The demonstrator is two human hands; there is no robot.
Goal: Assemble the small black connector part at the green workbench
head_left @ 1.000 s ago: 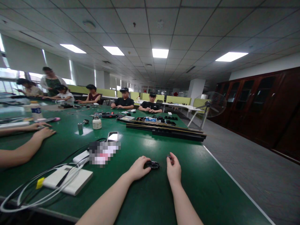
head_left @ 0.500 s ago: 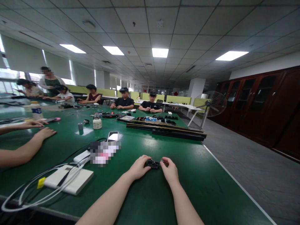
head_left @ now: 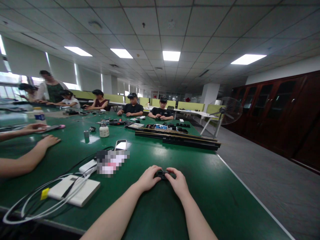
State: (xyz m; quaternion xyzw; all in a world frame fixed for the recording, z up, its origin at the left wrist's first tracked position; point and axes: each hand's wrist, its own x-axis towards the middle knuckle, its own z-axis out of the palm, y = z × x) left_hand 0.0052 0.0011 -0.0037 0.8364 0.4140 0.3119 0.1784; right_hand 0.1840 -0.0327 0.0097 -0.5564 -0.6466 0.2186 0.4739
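Observation:
A small black part (head_left: 162,173) lies on the green table (head_left: 190,186) in front of me. My left hand (head_left: 148,179) curls round its left end with the fingers closed on it. My right hand (head_left: 178,182) has its fingers closed over the right end, so both hands grip the same piece and most of it is hidden between them.
A white power bank with looped white cables (head_left: 73,190) lies at the left, a phone (head_left: 120,145) beyond it. Long black rails (head_left: 177,139) cross the table further back. Another person's forearms (head_left: 27,158) rest at the far left. Several people sit at the far end. A fan (head_left: 228,111) stands right.
My right hand has moved left from a gap beside the black part until it closes on it next to my left hand. The left hand has stayed put.

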